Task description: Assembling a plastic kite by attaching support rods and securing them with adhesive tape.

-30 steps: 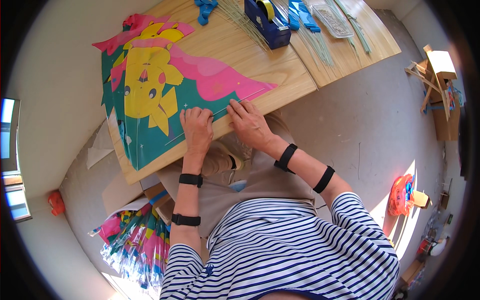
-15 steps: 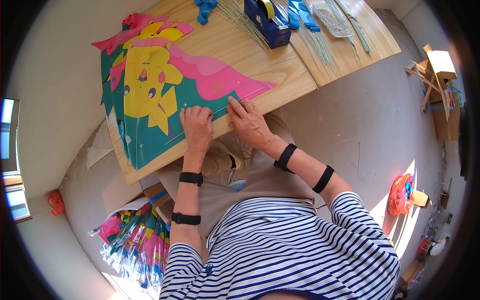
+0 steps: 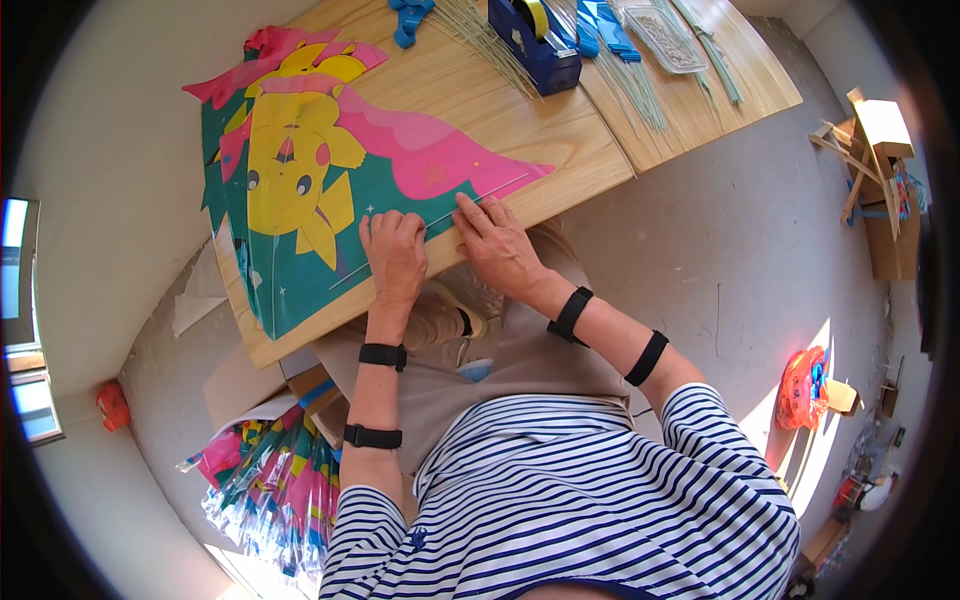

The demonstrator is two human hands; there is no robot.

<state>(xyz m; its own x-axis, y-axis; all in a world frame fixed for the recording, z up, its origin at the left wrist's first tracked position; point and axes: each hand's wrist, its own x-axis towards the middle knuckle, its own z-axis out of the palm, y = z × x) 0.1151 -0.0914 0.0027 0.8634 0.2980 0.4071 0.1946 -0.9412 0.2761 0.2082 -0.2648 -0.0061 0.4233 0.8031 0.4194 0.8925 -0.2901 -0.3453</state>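
A triangular kite sail (image 3: 400, 160) in green and pink, printed with a yellow cartoon figure, lies upside down to me on the table. A thin pale rod (image 3: 347, 279) runs along its near edge. My left hand (image 3: 395, 255) is closed at that edge, its fingers curled over the rod and the green material. Just to the right, my right hand (image 3: 497, 245) pinches the same edge, with thumb and fingers at the rod. My palms hide the part of the edge beneath them.
On the wooden table (image 3: 570, 165) stand a blue tape dispenser (image 3: 540, 55), a clear tray (image 3: 665, 40) of small pieces and blue ribbon (image 3: 408, 22). Thin sticks (image 3: 480, 40) lie around them. Bundled printed sheets (image 3: 275, 480) rest at lower left. An orange bag (image 3: 800, 390) sits on the floor.
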